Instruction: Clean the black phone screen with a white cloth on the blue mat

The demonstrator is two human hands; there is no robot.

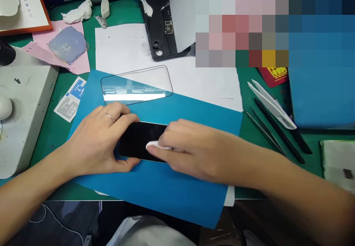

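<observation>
A black-screened smartphone (138, 138) lies flat on a blue sheet (172, 201). My left hand (97, 140) is closed round its left end, with the thumb at the near edge and the fingers at the far edge. In my right hand (194, 150) a folded white wipe (155, 145) is pinched and touches the screen; the hand hides the phone's right part. Just beyond the phone rests a clear screen protector (135, 87) with a thin black border, partly on the blue sheet and partly on white paper (119, 46).
Several tweezers (271, 105) lie at the right. A wipes packet (70, 98) and a pink paper with a bluish pad (68, 45) are at the left. A black phone-shaped holder (158, 20) stands at the back. Beside my left arm is a white box (24, 116).
</observation>
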